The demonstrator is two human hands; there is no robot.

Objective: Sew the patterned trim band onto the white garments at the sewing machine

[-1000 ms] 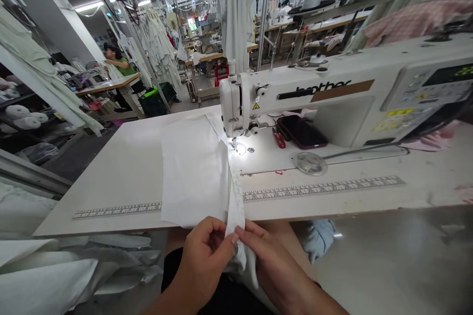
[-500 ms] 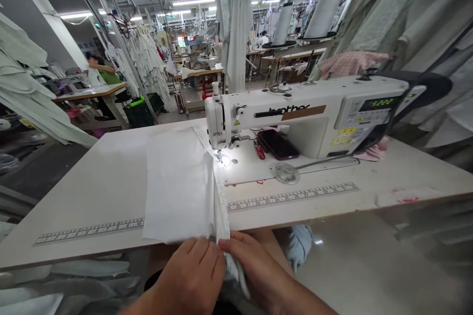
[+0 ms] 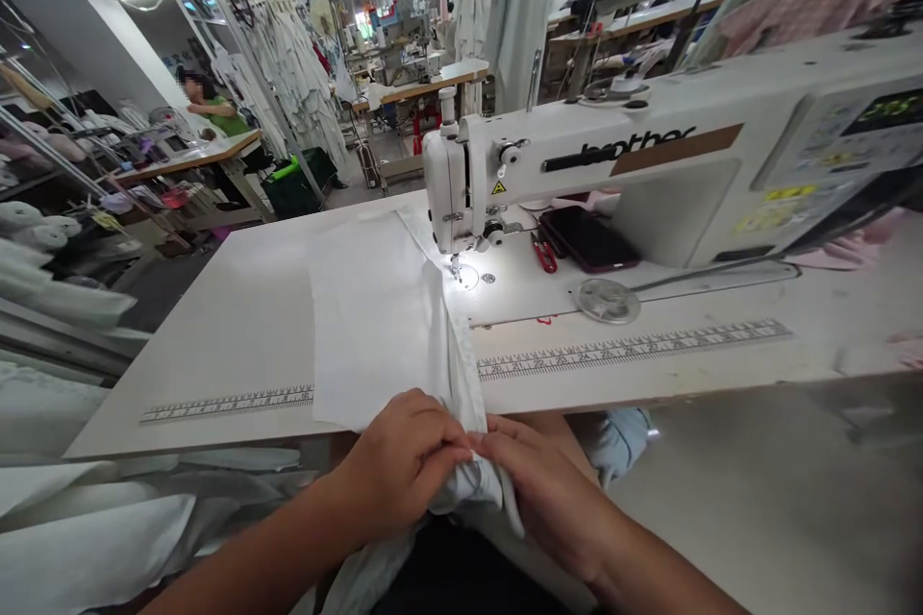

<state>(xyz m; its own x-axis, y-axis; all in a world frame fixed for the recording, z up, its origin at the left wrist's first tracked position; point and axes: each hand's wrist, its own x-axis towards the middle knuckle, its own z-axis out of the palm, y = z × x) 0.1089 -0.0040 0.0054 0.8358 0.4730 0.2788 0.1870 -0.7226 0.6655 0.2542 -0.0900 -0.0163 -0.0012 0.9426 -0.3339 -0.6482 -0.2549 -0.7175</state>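
White fabric lies flat on the table left of the needle, its folded edge strip running from under the presser foot down over the front edge. At that edge my left hand pinches the strip between thumb and fingers. My right hand grips the same strip from the right, its thumb close to my left fingertips. Below both hands the rest of the cloth hangs bunched towards my lap. The white sewing machine stands over the strip's far end, its lamp lit beside the needle.
On the machine bed lie red thread snips and a dark phone. A clear round disc sits nearer the front, above a printed ruler. Further back, a person in green sits at another table.
The view has turned and dipped, so the machine looks larger and further right. My left hand has changed from knuckles-up over the strip to a visible thumb-and-finger pinch. My right hand keeps its grip.
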